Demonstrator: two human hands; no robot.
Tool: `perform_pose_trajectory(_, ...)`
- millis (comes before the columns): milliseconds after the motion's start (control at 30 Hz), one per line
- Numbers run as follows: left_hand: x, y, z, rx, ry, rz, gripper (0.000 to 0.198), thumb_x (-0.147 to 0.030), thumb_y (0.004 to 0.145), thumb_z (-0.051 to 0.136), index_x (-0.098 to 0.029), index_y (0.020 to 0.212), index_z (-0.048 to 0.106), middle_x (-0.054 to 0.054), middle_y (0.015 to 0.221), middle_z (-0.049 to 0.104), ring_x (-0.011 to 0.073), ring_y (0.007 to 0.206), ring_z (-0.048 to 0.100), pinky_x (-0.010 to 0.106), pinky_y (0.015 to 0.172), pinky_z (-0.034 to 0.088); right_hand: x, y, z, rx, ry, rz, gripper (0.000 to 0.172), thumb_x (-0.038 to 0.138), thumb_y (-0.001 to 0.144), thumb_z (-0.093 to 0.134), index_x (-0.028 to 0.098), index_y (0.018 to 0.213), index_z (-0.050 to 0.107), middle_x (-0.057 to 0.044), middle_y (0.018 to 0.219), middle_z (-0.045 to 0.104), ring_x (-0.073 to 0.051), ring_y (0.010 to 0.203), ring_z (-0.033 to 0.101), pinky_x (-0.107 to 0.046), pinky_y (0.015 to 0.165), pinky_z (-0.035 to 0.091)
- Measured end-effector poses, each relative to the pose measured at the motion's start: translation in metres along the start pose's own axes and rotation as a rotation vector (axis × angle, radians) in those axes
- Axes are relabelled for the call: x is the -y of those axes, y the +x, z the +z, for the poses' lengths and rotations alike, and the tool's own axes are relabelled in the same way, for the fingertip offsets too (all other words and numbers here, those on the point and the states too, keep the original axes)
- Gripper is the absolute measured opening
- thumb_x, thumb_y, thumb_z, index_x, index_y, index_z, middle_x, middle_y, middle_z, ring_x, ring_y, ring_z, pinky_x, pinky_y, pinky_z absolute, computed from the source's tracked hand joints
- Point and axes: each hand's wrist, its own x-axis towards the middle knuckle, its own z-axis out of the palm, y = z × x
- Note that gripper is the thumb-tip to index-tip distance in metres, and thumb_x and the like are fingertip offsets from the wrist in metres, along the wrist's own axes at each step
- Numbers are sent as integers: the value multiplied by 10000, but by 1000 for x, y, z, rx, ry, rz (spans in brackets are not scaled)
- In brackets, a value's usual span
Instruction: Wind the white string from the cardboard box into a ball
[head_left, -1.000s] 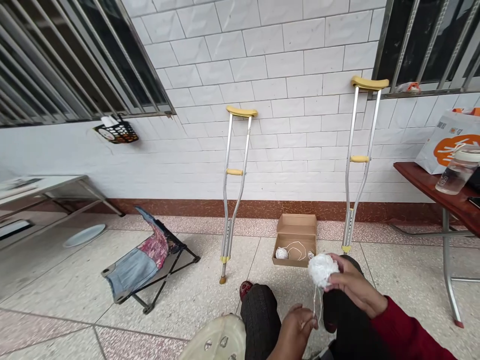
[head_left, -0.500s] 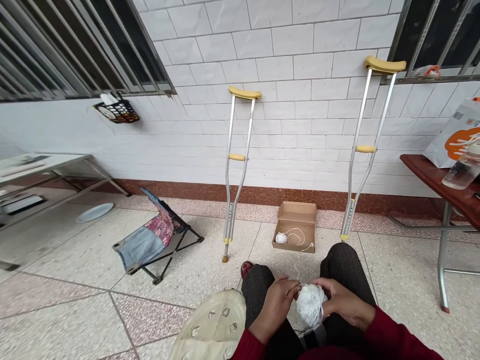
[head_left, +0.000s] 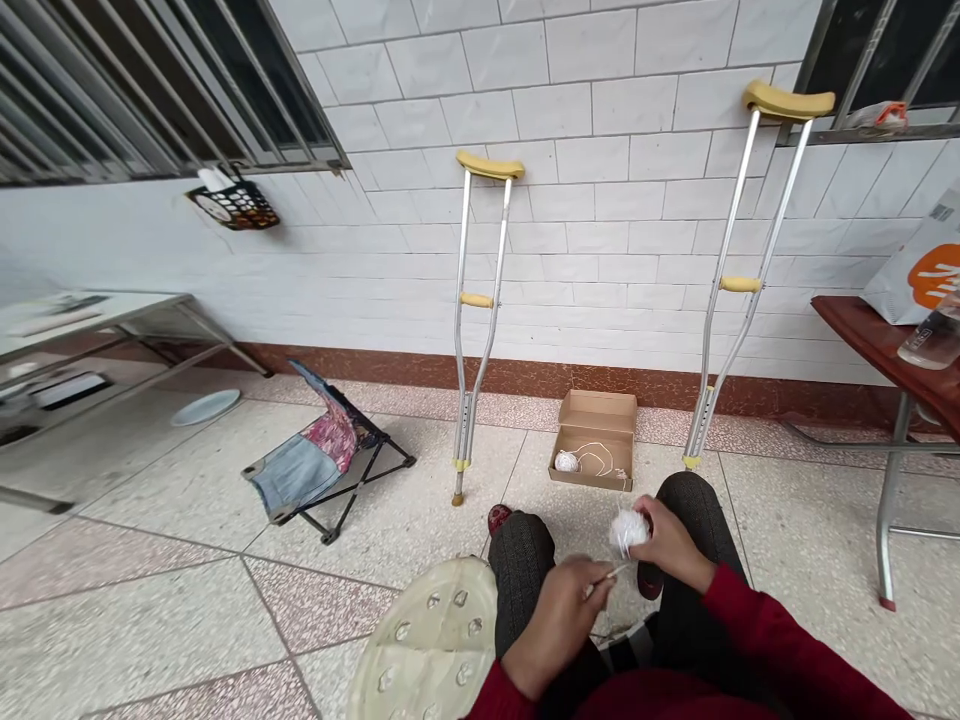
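My right hand (head_left: 669, 542) grips a ball of white yarn (head_left: 627, 533) from its right side, out above the floor between my knees. Lower and to the left, my left hand (head_left: 562, 612) is closed in a pinch on a strand of the yarn (head_left: 619, 570), which runs toward the ball. Beyond both hands an open cardboard box (head_left: 598, 411) stands on the floor by the wall. Inside it lies a smaller white yarn ball (head_left: 567, 461) with a loose strand curling to the right.
Two crutches (head_left: 477, 300) (head_left: 740, 285) lean on the tiled wall. A folding chair (head_left: 304, 470) stands to the left, and a round plastic stool (head_left: 420, 640) is beside my left leg. At the right is a red-brown table (head_left: 862, 330) with a bag and bottle.
My right hand has carried the yarn ball forward, away from my lap. My left hand has moved slightly down and right, so the two are farther apart. The view has shifted a little.
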Motion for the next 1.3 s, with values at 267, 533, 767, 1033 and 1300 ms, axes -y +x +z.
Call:
perform_pose_trajectory(267,27,23,-8,-75,-50,20,367,-336,953,438,-169,715,663,35,725,662,176,740,593,265,753,433,45,-57,-6,544,653,185,515,133,573,724,213,1057,569,-14,939,586,-172,772,592,-261,590,524)
perform_pose_trajectory(533,8,2,27,84,-95,16,409,-314,957,437,-171,627,631,12,644,635,155,713,598,239,774,429,44,8,-16,-6,256,-62,503,143,538,682,221,1023,572,6,880,538,-164,756,519,-253,587,484)
perform_pose_trajectory(767,13,13,-24,-45,143,124,266,-242,937,466,-198,753,653,20,765,674,172,786,611,379,1024,336,-6,-38,20,485,330,220,581,154,479,744,218,1031,578,27,845,569,-127,622,535,-245,535,461)
perform_pose_trajectory(1033,16,14,13,-21,-128,47,426,-357,973,399,-174,678,647,31,709,663,171,748,607,269,795,430,79,-43,-26,382,666,80,488,188,577,751,203,1028,564,-8,931,602,-159,768,593,-249,618,491)
perform_pose_trajectory(1300,2,-3,11,69,-25,30,375,-279,937,477,-175,589,569,-3,608,602,149,712,585,256,846,397,7,6,0,-79,-38,-65,473,115,466,711,194,886,509,30,852,487,-130,731,484,-246,629,426)
